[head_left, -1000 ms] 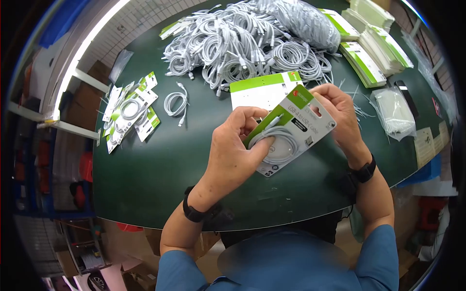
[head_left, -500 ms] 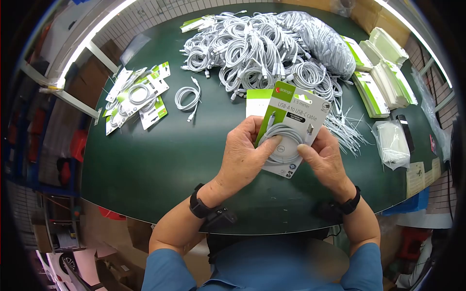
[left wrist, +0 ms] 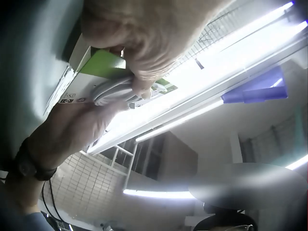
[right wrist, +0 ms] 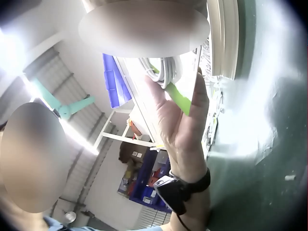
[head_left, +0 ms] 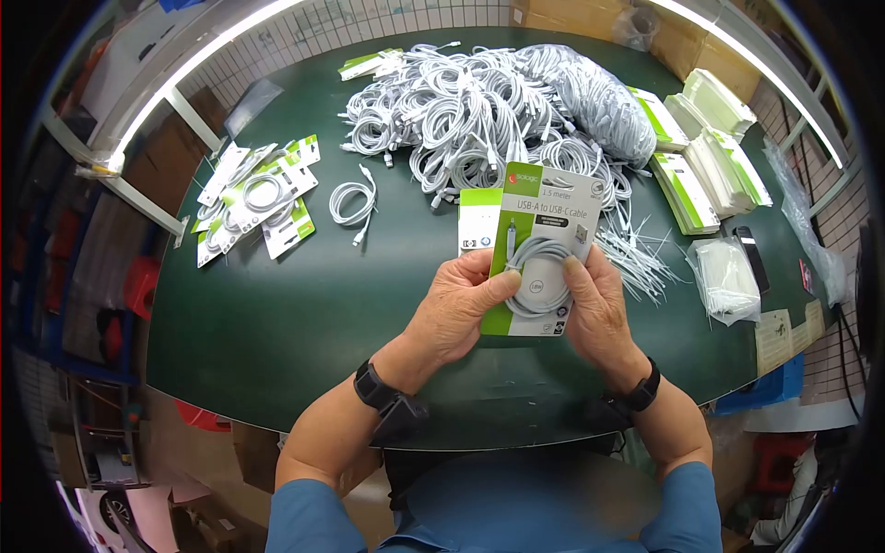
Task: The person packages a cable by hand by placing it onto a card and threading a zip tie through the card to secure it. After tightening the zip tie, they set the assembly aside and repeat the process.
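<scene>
A cable card (head_left: pixel 553 208), with a coiled cable (head_left: pixel 542 249) on its front, is held above the bench (head_left: pixel 267 341), pinched along opposite sides by the left hand (head_left: pixel 456 309) and right hand (head_left: pixel 599 306).

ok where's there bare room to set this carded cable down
Widest: the green tabletop left of the hands, nearer than the carded cables and single loose cable. A smaller patch lies right of the hands, nearer than loose zip ties and bagged zip ties. Crowded: the far side, with cable heap and card stacks.
</scene>
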A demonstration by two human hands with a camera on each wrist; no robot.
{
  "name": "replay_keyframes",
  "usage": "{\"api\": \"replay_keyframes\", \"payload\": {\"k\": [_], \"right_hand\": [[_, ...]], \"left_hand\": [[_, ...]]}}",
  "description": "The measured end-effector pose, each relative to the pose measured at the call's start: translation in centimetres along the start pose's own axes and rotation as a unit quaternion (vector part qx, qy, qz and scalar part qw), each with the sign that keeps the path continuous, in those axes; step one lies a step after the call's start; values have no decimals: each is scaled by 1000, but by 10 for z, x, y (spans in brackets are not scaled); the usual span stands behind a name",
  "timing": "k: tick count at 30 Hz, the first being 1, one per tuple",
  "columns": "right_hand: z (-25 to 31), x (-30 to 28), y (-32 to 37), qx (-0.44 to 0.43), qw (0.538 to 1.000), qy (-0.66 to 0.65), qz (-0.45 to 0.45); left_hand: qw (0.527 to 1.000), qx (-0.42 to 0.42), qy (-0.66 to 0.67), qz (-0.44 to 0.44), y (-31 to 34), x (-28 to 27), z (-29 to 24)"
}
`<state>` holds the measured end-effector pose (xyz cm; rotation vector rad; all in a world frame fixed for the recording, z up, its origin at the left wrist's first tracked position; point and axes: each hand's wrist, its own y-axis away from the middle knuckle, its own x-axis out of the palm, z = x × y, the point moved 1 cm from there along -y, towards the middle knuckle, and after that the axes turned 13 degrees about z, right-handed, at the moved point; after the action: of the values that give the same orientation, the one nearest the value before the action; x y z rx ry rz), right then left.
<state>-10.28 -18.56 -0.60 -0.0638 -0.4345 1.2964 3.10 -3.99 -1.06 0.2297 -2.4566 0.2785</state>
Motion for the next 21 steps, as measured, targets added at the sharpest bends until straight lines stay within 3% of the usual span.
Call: {"api": "replay_keyframes", "payload": {"k": [4,6,8,10,12,13,16,21], "right_hand": [[0,8,-10,0,1000,-8,-27],[2,8,-18,-5,999,-7,-34],[0,7,-24,-15,999,0,-38],[2,11,-27,-32,998,-2,-50],[2,11,-27,-39,998,7,-54],[1,8,-25,-38,998,18,-51],[-2,8,-22,-51,997,40,-50],[-8,9,-17,-78,992,64,-69]], "left_hand": [[991,73,-111,-26,-5,-7,-5],[962,126,-226,-90,-8,6,-6],[921,171,-328,-121,-6,19,-11],[886,175,-418,-97,-9,21,-14],[815,194,-542,-70,-18,12,-15],[829,194,-518,-80,-21,13,-15],[810,171,-551,-107,-29,17,-13],[862,190,-459,-97,-41,12,0]]}}
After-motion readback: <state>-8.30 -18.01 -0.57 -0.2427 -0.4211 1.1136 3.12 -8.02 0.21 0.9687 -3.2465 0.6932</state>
